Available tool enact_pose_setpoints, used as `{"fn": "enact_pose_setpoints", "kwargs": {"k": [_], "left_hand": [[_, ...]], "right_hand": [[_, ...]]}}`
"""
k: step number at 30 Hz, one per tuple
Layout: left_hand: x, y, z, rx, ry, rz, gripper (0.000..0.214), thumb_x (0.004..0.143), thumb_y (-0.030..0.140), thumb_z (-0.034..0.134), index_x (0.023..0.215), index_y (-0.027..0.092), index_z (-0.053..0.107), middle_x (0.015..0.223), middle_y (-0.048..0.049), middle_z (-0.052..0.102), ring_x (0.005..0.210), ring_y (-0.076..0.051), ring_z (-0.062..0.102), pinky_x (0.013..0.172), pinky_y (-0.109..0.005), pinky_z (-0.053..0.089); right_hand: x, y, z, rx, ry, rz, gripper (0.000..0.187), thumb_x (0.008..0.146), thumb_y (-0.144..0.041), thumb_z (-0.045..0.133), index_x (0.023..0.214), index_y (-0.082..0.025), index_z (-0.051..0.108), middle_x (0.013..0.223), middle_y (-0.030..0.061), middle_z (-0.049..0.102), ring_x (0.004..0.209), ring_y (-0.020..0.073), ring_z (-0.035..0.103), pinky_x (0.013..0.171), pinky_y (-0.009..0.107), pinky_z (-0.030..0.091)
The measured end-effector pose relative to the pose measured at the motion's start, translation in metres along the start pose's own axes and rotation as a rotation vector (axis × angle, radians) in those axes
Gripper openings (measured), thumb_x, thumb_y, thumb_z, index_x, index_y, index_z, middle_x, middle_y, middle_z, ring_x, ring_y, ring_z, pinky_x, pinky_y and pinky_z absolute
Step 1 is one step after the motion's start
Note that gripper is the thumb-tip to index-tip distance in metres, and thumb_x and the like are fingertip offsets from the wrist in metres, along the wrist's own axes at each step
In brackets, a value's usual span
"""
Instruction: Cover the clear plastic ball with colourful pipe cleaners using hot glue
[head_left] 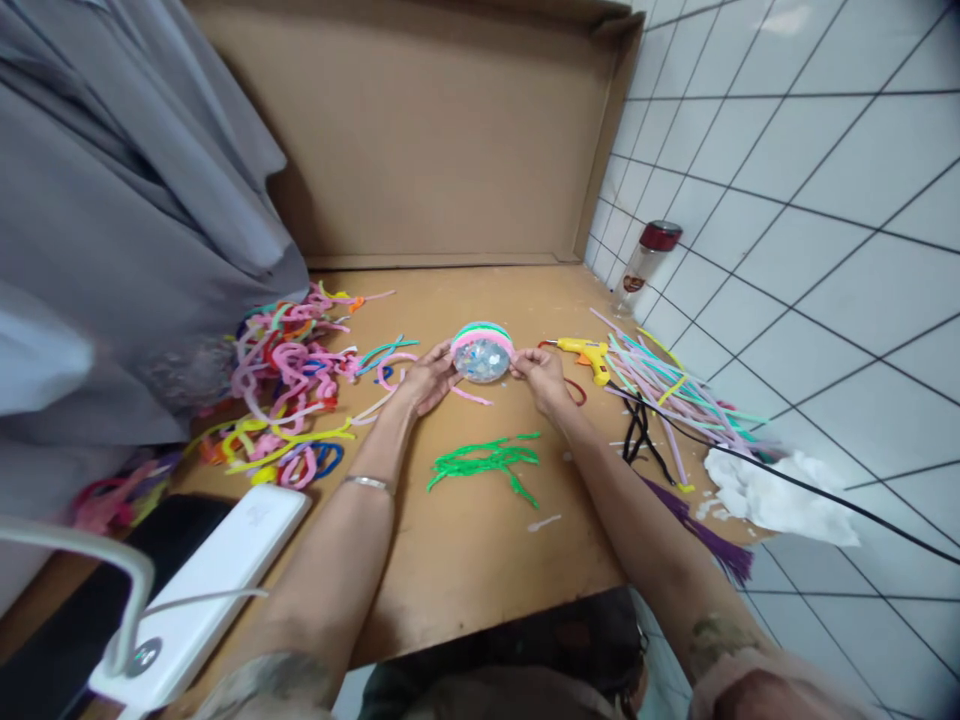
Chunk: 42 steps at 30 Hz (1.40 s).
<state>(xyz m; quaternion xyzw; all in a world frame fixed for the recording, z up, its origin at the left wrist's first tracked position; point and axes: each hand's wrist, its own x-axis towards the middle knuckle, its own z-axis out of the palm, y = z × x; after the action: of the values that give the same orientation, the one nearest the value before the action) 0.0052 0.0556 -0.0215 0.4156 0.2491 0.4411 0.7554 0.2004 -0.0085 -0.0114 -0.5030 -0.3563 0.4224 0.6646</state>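
Observation:
A round clear plastic piece (482, 361), with pink and green pipe cleaner bands along its upper rim, is held just above the table. My left hand (430, 380) is closed on its left edge, fingers behind and under it. My right hand (539, 374) pinches at its right edge, where the pink band ends; whether it grips the band or the plastic is too small to tell. A pink pipe cleaner (472, 396) lies below the plastic piece. Nearer me, several short green pipe cleaners (484, 460) lie in a loose bunch.
Tangled colourful pipe cleaners (292, 370) are heaped at left. On the right are a yellow glue gun (589, 353), pale straight pipe cleaners (667, 385), black strands (640, 432), a bottle (643, 268) and white wadding (780, 490). A white power bank (217, 590) sits front left; cardboard (427, 130) stands behind.

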Motion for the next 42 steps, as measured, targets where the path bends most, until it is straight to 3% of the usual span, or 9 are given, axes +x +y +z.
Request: {"fn": "enact_pose_setpoints", "kwargs": {"k": [6,12,32,42], "left_hand": [[0.000,0.000,-0.001,0.010,0.000,-0.004,0.026,0.078,0.015,0.070,0.104,0.018,0.066,0.113,-0.0086,0.069,0.117,-0.023,0.061,0.104,-0.043,0.049],[-0.002,0.002,0.000,0.015,0.012,-0.004,0.027,0.080,0.015,0.069,0.106,0.019,0.065,0.114,-0.0079,0.069,0.113,-0.022,0.063,0.102,-0.042,0.050],[-0.005,0.002,-0.001,-0.064,-0.045,-0.025,0.029,0.077,0.020,0.076,0.104,0.016,0.066,0.107,-0.0076,0.072,0.104,-0.020,0.067,0.099,-0.040,0.054],[-0.006,0.002,-0.002,-0.088,-0.066,-0.015,0.030,0.075,0.023,0.078,0.100,0.016,0.063,0.099,-0.0050,0.073,0.099,-0.019,0.069,0.099,-0.041,0.054]], "right_hand": [[0.000,-0.004,-0.002,0.011,-0.076,0.048,0.007,0.056,-0.023,0.069,0.059,-0.019,0.064,0.058,-0.0040,0.060,0.056,0.0085,0.051,0.059,0.023,0.040],[0.002,0.000,-0.003,-0.018,-0.114,0.032,0.005,0.058,-0.020,0.062,0.054,-0.020,0.058,0.055,-0.0049,0.054,0.056,0.0088,0.045,0.060,0.023,0.038],[0.004,-0.009,-0.004,0.071,-0.040,0.111,0.006,0.055,-0.016,0.066,0.056,-0.019,0.062,0.057,-0.0032,0.061,0.059,0.0091,0.054,0.064,0.023,0.046],[0.001,-0.010,-0.002,-0.018,-0.097,0.023,0.011,0.056,-0.023,0.067,0.055,-0.020,0.056,0.055,-0.0044,0.056,0.057,0.0092,0.049,0.062,0.024,0.041]]}}
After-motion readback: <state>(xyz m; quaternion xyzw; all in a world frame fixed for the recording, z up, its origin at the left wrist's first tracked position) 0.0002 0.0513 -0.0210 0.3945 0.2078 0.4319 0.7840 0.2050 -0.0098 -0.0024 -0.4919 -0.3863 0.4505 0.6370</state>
